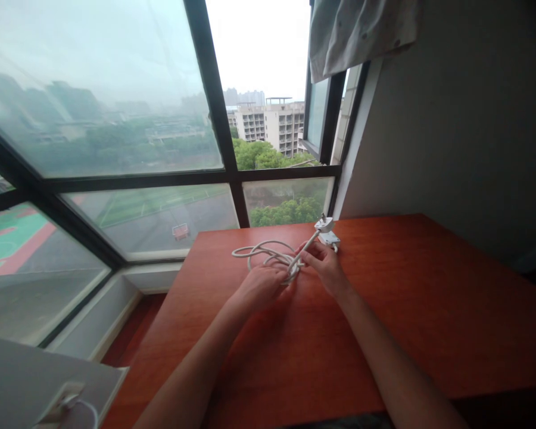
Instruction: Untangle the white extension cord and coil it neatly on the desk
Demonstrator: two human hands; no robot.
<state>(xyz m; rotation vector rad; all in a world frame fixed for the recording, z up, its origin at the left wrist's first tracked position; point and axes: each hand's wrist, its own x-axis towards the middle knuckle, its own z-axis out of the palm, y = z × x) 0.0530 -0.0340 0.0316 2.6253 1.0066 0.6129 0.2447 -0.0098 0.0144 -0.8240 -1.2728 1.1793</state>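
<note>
A white power cable (268, 244) is gathered in loops above the middle of the reddish-brown table (384, 298). My left hand (263, 283) is closed around the bundled loops, its fingertips partly hidden behind the cord. With thumb and fingers, my right hand (324, 262) pinches the cord near its plug end. The white plug (324, 224) points up and away, its metal prongs showing on top. Just behind my right hand is a white block (329, 239), possibly the cable's other end or an adapter; its link to the cord is hidden.
Large dark-framed windows (232, 173) stand along the table's far and left sides, one pane swung outward. A grey curtain (361, 36) hangs at the upper right beside a wall. At lower left, a wall socket (65, 402) has a white cord plugged in.
</note>
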